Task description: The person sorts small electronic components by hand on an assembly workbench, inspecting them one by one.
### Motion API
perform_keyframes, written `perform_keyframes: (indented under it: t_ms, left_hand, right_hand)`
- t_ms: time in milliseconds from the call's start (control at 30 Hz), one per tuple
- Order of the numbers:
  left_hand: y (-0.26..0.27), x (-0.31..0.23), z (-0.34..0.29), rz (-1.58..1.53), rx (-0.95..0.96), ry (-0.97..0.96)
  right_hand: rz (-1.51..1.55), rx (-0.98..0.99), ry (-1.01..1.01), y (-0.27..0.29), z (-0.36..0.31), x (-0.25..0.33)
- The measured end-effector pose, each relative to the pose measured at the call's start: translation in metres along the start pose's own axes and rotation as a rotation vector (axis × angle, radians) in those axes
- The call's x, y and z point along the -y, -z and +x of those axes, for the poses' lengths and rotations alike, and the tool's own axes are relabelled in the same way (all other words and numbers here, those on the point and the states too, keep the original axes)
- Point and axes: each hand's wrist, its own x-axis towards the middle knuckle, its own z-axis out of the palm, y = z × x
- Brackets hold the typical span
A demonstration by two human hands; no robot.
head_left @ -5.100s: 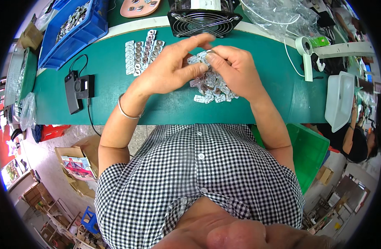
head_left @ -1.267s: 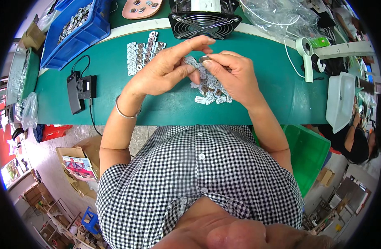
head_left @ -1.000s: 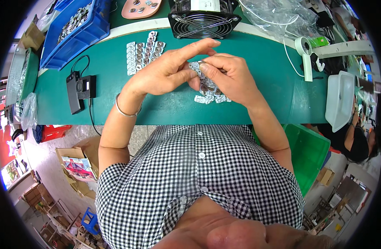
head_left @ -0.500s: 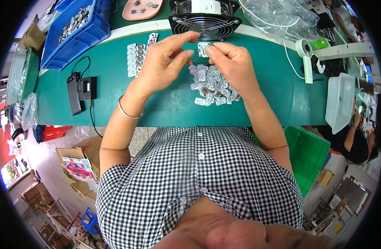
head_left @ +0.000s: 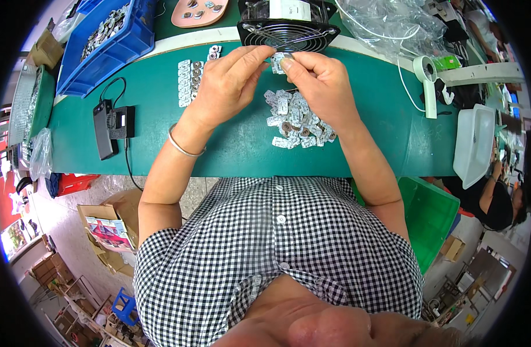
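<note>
Thumb and fingers of my right hand (head_left: 323, 81) pinch a small whitish circuit board (head_left: 278, 64) in front of the fan. My left hand (head_left: 233, 84) has its fingers closed at the board's upper left edge; the exact contact is partly hidden. Below my right hand lies a loose pile of similar small boards (head_left: 297, 118), some showing a round brown part. Beyond my left wrist, small pieces stand in neat rows (head_left: 185, 84) on the green table (head_left: 219, 153), partly covered by that hand.
A black fan (head_left: 285, 36) stands at the far edge, beside a pink plate (head_left: 204, 20) holding a few pieces. At left are a blue bin (head_left: 103, 55) and a black device with cables (head_left: 106, 130). A white handheld fan (head_left: 427, 87) and white tray (head_left: 473, 144) are at right.
My left hand's fingers have closed and moved right to the small circuit board. My right hand has brought the board slightly left and up.
</note>
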Motion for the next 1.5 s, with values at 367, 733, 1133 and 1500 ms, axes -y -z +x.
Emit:
perform_keyframes:
  t_ms: [367, 733, 1133, 1500]
  left_hand:
    - [-0.009, -0.008, -0.003, -0.087, -0.181, 0.230]
    - [-0.015, -0.009, -0.004, 0.054, -0.225, 0.105]
    - [-0.011, 0.004, 0.002, 0.126, -0.255, 0.116]
    - [-0.015, 0.004, -0.006, 0.157, -0.279, 0.129]
  right_hand:
    - [-0.076, -0.078, 0.162, -0.003, 0.016, -0.004]
    - [-0.068, -0.137, 0.183, -0.009, 0.014, -0.005]
    - [-0.026, -0.136, 0.204, -0.017, 0.031, -0.003]
    - [-0.084, -0.143, 0.233, -0.023, 0.032, -0.014]
